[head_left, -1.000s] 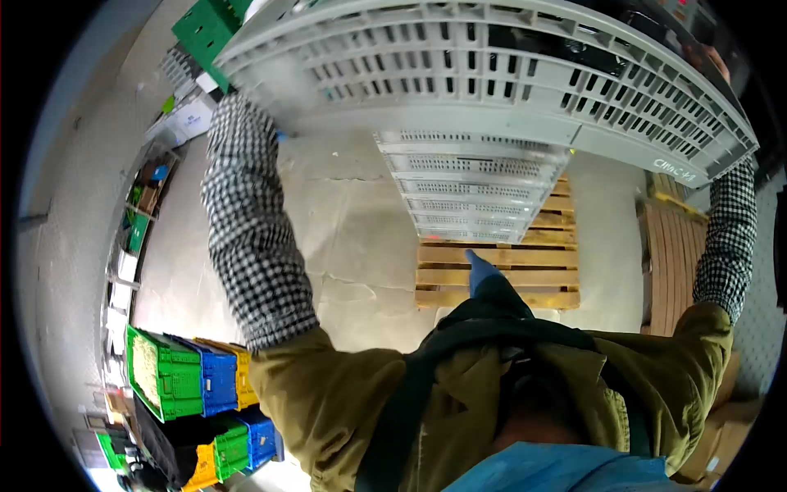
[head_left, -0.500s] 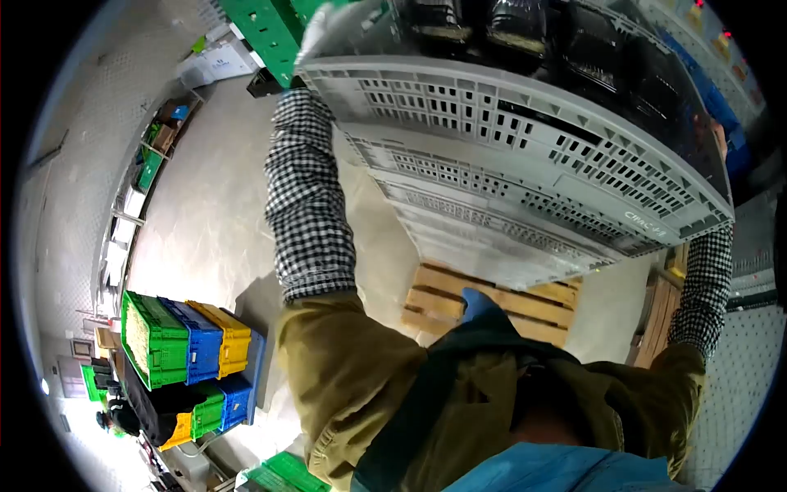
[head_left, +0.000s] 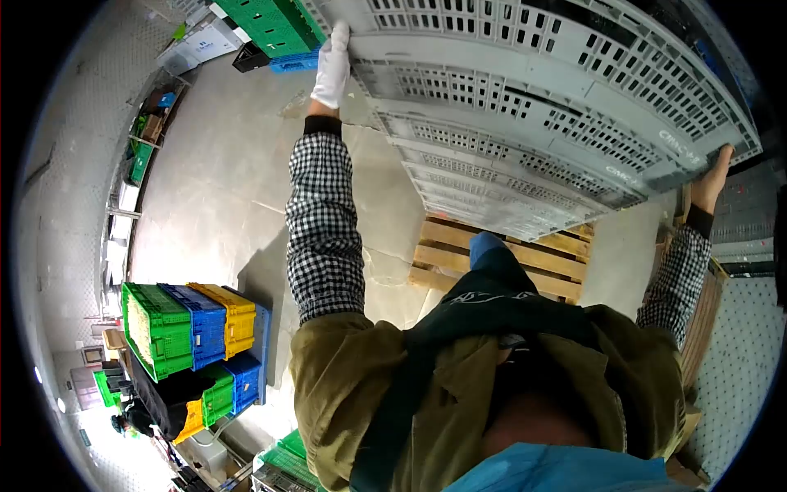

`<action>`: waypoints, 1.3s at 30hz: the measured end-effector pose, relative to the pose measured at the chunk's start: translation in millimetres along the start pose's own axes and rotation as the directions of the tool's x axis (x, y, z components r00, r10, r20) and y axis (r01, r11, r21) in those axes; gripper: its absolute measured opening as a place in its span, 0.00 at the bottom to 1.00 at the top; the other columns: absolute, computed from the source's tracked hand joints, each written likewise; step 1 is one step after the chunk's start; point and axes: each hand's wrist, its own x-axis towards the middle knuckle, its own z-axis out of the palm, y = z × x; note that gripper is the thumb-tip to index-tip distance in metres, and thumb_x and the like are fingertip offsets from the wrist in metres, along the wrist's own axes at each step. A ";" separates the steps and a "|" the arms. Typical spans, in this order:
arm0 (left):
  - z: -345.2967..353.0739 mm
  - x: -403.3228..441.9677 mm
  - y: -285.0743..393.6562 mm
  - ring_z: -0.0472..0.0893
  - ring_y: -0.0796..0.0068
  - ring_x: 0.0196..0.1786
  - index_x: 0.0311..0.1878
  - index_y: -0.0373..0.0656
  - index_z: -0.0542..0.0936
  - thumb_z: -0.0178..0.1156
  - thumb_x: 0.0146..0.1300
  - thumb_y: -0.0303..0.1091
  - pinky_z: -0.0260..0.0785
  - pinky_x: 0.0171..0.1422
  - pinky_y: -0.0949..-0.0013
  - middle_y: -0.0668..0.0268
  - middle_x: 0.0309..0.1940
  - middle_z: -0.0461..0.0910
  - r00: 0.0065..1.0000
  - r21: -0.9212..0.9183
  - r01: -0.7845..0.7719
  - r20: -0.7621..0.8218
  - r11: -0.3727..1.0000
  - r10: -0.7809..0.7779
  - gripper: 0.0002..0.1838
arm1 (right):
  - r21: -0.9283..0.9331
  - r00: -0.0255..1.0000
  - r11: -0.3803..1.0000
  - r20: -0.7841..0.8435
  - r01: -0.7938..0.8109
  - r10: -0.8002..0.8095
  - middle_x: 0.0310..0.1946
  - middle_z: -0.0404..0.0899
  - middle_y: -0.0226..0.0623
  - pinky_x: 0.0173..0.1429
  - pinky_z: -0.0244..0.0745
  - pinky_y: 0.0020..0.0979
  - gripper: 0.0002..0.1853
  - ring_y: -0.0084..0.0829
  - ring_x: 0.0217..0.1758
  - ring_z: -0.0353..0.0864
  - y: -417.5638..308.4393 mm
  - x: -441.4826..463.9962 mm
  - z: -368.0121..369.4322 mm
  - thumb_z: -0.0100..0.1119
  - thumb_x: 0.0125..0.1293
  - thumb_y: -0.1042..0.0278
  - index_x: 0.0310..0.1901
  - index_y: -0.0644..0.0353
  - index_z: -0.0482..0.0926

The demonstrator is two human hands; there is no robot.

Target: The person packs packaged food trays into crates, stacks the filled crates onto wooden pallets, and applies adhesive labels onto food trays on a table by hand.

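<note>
A tall stack of grey slatted plastic crates (head_left: 525, 57) fills the upper right of the view, with handwriting on its sides. My left hand (head_left: 332, 72), in a white glove, grips the left edge of an upper crate. My right hand (head_left: 711, 180), bare, holds the lower right corner of the top crate in view; its fingers are partly hidden behind the rim. The contents of the top crate are mostly out of view. Beneath the stack is a wooden pallet (head_left: 537, 256), and one blue-covered foot is beside it.
To the left, green, blue and yellow crates (head_left: 193, 328) stand stacked on a blue base. Green crates (head_left: 266, 20) on a blue pallet are at the top. A shelf (head_left: 135, 184) lines the left wall. Another person (head_left: 135, 418) is at the lower left.
Both hands are lower on the stack's sides and more of each shows. The view has shifted so the stack appears higher, and the black packs in the top crate have mostly left view.
</note>
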 end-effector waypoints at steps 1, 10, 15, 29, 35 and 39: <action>2.0 -1.9 -1.6 0.72 0.77 0.40 0.46 0.32 0.77 0.49 0.64 0.59 0.66 0.47 0.71 0.68 0.38 0.78 0.998 0.014 -0.039 -0.043 0.999 0.040 0.32 | -0.004 1.000 1.000 0.004 0.020 -0.020 0.56 0.69 0.34 0.59 0.64 0.29 0.32 0.30 0.56 0.70 -1.1 -4.1 5.2 0.50 0.67 0.46 0.60 0.66 0.65; -9.6 13.8 -2.7 0.72 0.75 0.51 0.55 0.31 0.73 0.47 0.69 0.50 0.63 0.59 0.71 0.63 0.49 0.76 0.985 -0.016 -0.071 -0.161 0.997 0.068 0.28 | -0.244 0.959 0.969 -0.264 0.035 -0.101 0.45 0.75 0.30 0.55 0.63 0.27 0.24 0.27 0.47 0.71 -13.3 -13.0 33.5 0.46 0.69 0.50 0.52 0.65 0.74; -0.9 21.1 -4.9 0.70 0.69 0.55 0.59 0.41 0.70 0.44 0.65 0.62 0.63 0.59 0.62 0.65 0.55 0.71 0.980 -0.057 0.196 0.037 0.979 -0.194 0.34 | -0.714 0.877 0.599 0.045 0.362 -0.478 0.35 0.77 0.52 0.50 0.65 0.40 0.23 0.41 0.40 0.74 45.8 1.9 -11.6 0.39 0.69 0.51 0.37 0.66 0.74; -85.1 -707.6 -157.3 0.62 0.62 0.67 0.68 0.37 0.55 0.38 0.71 0.50 0.53 0.69 0.60 0.59 0.67 0.59 0.347 -0.291 0.856 -0.291 0.428 -0.892 0.31 | -0.704 0.929 0.684 -0.096 0.190 -0.357 0.43 0.77 0.59 0.53 0.69 0.43 0.31 0.56 0.50 0.75 34.3 -8.3 21.8 0.46 0.64 0.41 0.48 0.68 0.75; 21.5 -1122.7 -7.7 0.63 0.61 0.66 0.69 0.39 0.55 0.38 0.70 0.50 0.55 0.67 0.59 0.59 0.68 0.57 -0.470 -0.912 0.283 -0.402 0.297 -0.786 0.31 | -0.900 0.753 -0.303 0.429 0.312 -0.499 0.38 0.79 0.34 0.33 0.76 0.36 0.18 0.35 0.33 0.79 114.1 103.3 -30.9 0.57 0.55 0.58 0.47 0.51 0.76; 210.5 -1210.4 43.5 0.64 0.60 0.66 0.69 0.41 0.55 0.38 0.70 0.50 0.57 0.67 0.58 0.59 0.69 0.57 -0.623 -0.867 -0.158 -0.283 0.472 -0.729 0.30 | -0.745 0.287 -0.291 0.540 0.600 -0.791 0.25 0.77 0.29 0.22 0.72 0.33 0.13 0.32 0.21 0.77 144.3 122.2 -38.3 0.54 0.58 0.51 0.37 0.48 0.79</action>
